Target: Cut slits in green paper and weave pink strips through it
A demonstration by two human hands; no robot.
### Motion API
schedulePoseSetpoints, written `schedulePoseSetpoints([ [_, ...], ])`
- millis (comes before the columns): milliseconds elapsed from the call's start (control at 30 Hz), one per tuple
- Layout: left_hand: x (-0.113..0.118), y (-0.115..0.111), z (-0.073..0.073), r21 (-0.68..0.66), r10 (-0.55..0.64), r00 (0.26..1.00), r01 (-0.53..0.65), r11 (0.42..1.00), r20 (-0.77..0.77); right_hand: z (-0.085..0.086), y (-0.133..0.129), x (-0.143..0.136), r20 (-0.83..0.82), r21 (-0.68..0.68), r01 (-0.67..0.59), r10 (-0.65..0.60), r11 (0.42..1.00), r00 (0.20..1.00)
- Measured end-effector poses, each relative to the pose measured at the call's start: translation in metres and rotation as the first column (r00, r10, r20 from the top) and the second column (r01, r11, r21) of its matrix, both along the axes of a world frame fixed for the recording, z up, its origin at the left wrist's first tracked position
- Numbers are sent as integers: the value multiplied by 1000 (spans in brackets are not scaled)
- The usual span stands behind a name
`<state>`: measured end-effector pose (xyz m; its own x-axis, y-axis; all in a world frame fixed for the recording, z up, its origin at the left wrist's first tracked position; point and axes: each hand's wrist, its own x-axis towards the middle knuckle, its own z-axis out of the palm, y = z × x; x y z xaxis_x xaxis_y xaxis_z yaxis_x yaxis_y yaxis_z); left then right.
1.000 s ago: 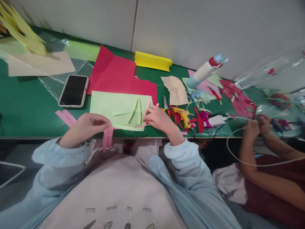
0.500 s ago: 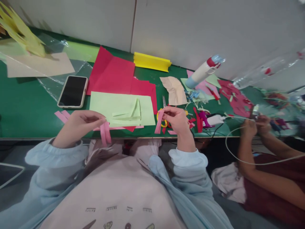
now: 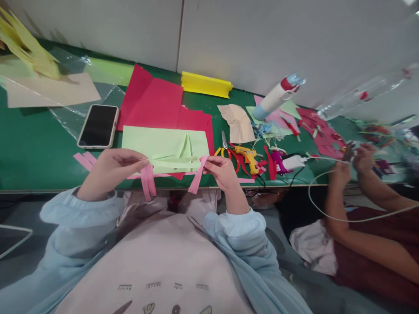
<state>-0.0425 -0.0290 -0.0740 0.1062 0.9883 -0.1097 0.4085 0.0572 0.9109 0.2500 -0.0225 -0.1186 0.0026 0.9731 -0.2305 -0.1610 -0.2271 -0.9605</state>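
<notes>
Strips [image 3: 148, 182] are pink, sheet [image 3: 147, 138] lt grn, tbl [image 3: 36, 152] dk grn, card [image 3: 155, 102] red, phone [image 3: 98, 126] blk & wht.

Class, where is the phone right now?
In the head view, the phone lies on the green table toward the person's left, just beyond the left hand and immediately left of the red paper.

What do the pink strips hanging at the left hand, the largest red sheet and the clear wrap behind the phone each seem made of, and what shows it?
Pink strips: probably matte paper; they look thin and flat.
Red sheet: matte paper or thin card, by its crisp edges and lack of shine.
Clear wrap: likely glossy plastic film; see-through, with bright creases.
</notes>
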Motion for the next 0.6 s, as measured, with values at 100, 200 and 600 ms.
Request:
schedulePoseSetpoints([
  [100,-1,0,-1,-4,8,1000,-8,1000,-5,2,0,-1,-59,-29,-14,12,999,998],
  [200,-2,0,-2,-9,14,1000,-14,1000,6,2,0,0,-81,-44,-33,29,999,996],
  [600,-3,2,-6,22,42,999,-41,999,-26,3,3,3,-101,-25,-106,103,994,989],
])
